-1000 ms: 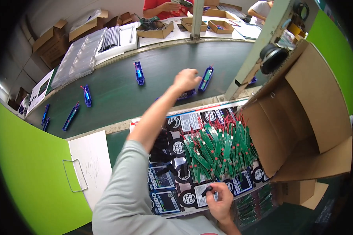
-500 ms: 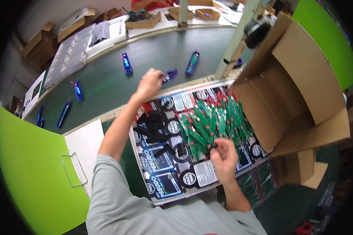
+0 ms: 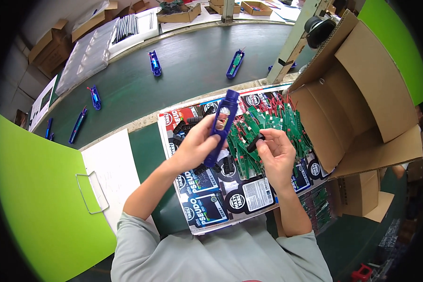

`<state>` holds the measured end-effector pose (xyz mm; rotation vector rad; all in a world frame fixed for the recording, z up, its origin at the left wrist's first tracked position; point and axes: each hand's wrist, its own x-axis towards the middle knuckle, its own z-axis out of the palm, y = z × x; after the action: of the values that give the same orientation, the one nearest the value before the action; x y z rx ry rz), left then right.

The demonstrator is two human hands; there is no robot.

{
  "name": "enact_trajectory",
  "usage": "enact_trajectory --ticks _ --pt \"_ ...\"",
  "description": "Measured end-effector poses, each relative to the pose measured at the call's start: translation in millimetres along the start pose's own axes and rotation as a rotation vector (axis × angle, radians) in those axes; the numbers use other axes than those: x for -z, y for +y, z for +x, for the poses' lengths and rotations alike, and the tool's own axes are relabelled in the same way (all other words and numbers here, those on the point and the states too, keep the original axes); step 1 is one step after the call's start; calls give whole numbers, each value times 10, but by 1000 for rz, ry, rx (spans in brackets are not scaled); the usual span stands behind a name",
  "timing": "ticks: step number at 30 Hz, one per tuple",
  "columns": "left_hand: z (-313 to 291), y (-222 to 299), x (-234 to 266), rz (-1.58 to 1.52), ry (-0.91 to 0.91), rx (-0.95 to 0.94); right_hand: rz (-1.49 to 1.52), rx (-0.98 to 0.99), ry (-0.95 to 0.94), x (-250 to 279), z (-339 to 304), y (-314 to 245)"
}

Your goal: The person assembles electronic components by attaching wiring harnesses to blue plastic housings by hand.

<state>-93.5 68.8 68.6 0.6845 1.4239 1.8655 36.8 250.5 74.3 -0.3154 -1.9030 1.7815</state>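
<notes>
My left hand (image 3: 192,150) grips a dark blue plastic casing (image 3: 213,156), long and narrow with an oval opening, held tilted over the printed board. Between the fingertips of my right hand (image 3: 279,160) is a small black strip-like part (image 3: 255,143), just right of the casing and apart from it. Under and beyond both hands lies a heap of green circuit boards (image 3: 277,123) with red wires. More black ribbed parts (image 3: 229,165) lie to the left of the heap, partly hidden by my left hand and the casing.
Across the far side runs a dark green belt (image 3: 188,61) with several blue casings (image 3: 235,63) spaced along it. An open cardboard box (image 3: 348,127) stands at the right, near a metal post (image 3: 293,44). At left are a white sheet with a wire clip (image 3: 117,174) and a lime-green panel (image 3: 37,197).
My left hand has come back from the belt's edge toward me, bringing the blue casing over the board. My right hand has risen slightly toward it, still holding the black part.
</notes>
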Motion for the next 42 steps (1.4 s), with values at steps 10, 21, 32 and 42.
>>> enact_trajectory --ticks 10,21,32,42 --pt "-57 -239 -112 22 47 -74 -354 381 81 -429 210 -166" --pt "-97 -239 -235 70 156 -93 -873 617 265 -525 123 -27" --pt "-89 -227 -216 539 228 -402 -396 177 176 -484 135 -23" --pt "-90 -254 -260 581 240 -387 -300 107 47 -417 213 61"
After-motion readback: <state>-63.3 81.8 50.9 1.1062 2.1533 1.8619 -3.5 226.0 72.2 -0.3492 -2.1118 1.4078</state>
